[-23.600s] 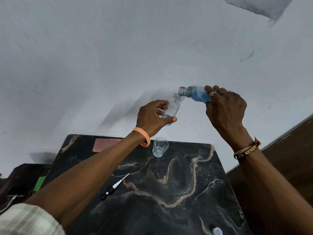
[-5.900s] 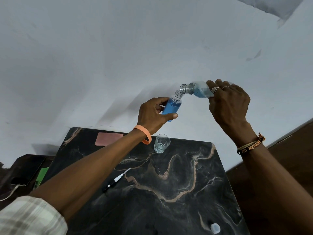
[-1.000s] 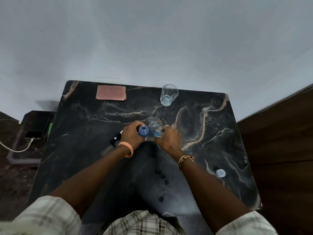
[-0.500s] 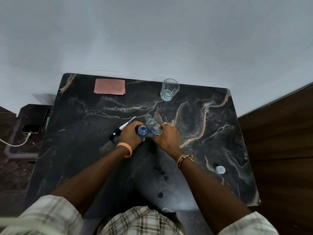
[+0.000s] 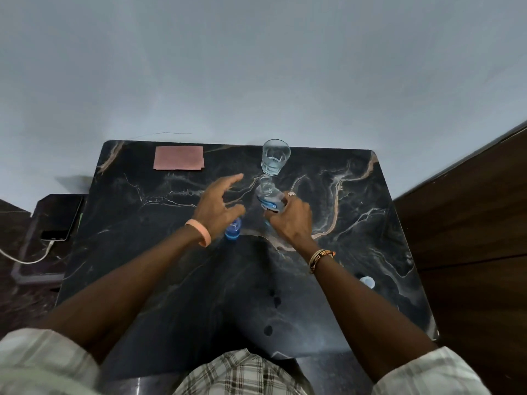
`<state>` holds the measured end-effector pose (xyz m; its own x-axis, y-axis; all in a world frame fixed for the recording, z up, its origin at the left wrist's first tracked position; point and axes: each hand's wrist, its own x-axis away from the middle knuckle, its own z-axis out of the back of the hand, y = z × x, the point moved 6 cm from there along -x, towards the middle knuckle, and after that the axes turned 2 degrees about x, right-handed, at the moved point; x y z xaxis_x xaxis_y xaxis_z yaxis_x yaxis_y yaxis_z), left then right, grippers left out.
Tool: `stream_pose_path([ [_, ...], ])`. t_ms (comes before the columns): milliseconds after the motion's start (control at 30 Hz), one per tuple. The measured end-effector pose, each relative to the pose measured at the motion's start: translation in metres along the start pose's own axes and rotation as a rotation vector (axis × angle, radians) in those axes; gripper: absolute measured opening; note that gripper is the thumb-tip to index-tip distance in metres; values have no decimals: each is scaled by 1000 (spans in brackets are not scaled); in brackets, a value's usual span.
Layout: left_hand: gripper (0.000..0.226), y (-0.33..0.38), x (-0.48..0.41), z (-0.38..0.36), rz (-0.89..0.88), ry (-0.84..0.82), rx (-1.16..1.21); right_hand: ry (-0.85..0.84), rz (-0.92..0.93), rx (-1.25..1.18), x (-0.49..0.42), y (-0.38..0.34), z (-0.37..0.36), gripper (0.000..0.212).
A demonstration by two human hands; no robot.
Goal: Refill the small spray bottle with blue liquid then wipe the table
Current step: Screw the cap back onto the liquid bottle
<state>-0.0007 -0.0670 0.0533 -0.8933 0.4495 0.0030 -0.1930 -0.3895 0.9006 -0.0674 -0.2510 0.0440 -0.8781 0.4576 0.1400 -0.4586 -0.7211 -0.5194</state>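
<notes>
Blue liquid fills the small spray bottle [image 5: 233, 231], which stands on the dark marble worktop [image 5: 128, 240] near the middle of the frame. It sits just under the heel of your left hand [image 5: 218, 205], whose fingers are spread and hold nothing; whether the palm touches the bottle cannot be told. Just to the right, your right hand [image 5: 291, 220] grips the larger clear bottle [image 5: 268, 198], tilted toward the drinking glass [image 5: 275, 155] at the worktop's top edge. A pink cloth [image 5: 179, 158] lies flat at the upper left, and a white cap [image 5: 367, 281] lies at the lower right, well apart from both hands.
</notes>
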Motion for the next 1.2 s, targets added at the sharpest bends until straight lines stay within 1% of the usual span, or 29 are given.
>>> stream_pose_path([
  [100,62,42,-22,-16,-6,-34,93,56,8,-83,-12,-3,22,39],
  [200,53,73,-45,-41,60,-36,227,125,-11,-167,-21,7,46,24],
  [267,51,87,-58,-60,75,-42,243,166,-52,-188,-26,26,63,23],
  [367,50,105,-69,-97,67,-115,239,187,-114,-174,-34,63,85,21],
  [467,51,116,-73,-139,88,-146,303,203,-160,-140,-38,102,104,25],
  [633,55,111,-68,-206,120,-187,279,201,-215,-158,-30,158,109,23],
  [800,56,87,-49,-249,172,-213,257,119,-244,-170,-16,198,90,26],
  [900,54,79,-41,-261,181,-202,300,105,-245,-178,-12,209,85,25],
  [967,54,77,-39,-266,194,-174,339,113,-221,-192,-13,212,84,32],
  [1067,51,80,-37,-268,171,-131,335,117,-218,-210,-15,214,82,30],
  [1133,49,81,-35,-268,145,-102,319,111,-207,-205,-14,216,80,36],
  [1200,52,80,-33,-267,152,-67,337,99,-178,-208,-11,217,80,46],
])
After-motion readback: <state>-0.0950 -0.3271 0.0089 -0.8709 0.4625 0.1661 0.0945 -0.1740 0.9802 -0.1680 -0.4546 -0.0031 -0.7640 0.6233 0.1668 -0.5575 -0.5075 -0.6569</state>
